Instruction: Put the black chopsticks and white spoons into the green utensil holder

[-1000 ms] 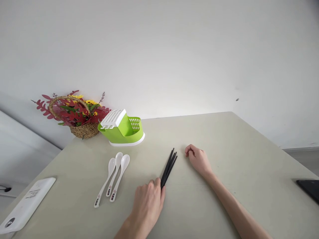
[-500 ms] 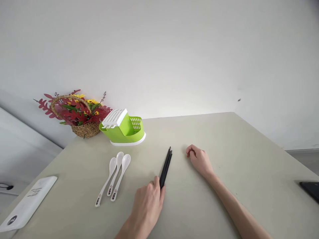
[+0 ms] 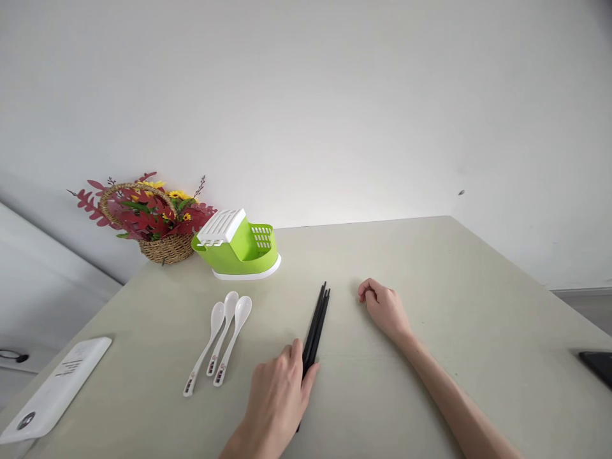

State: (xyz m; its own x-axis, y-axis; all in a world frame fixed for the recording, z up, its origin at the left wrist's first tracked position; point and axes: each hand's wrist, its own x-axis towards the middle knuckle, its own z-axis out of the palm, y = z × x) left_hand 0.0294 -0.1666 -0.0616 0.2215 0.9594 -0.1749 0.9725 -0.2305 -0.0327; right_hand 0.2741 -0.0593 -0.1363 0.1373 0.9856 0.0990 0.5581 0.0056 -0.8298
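Note:
Several black chopsticks (image 3: 317,322) lie in a loose bundle on the table, their thin ends pointing away from me. My left hand (image 3: 280,392) is closed around the thicker lower part, thumb on the right side and fingers on the left. One end shows below the hand. To the right, my right hand (image 3: 382,308) rests on the table with its fingers curled in, and nothing shows in it. Left of the bundle lie three white spoons (image 3: 220,347), bowls away from me. Behind them stands a green utensil holder (image 3: 239,252) with a white slatted top.
A wicker basket (image 3: 169,250) of red and yellow flowers stands at the back left, against the wall. A white packet (image 3: 60,389) with printed text lies at the table's left edge. The corner of a black phone-like thing (image 3: 597,366) shows at the right edge.
My left hand has slid slightly down and left along the chopsticks, its thumb a little farther from the fingers. A lower chopstick end now shows beneath it. The right hand stays in place.

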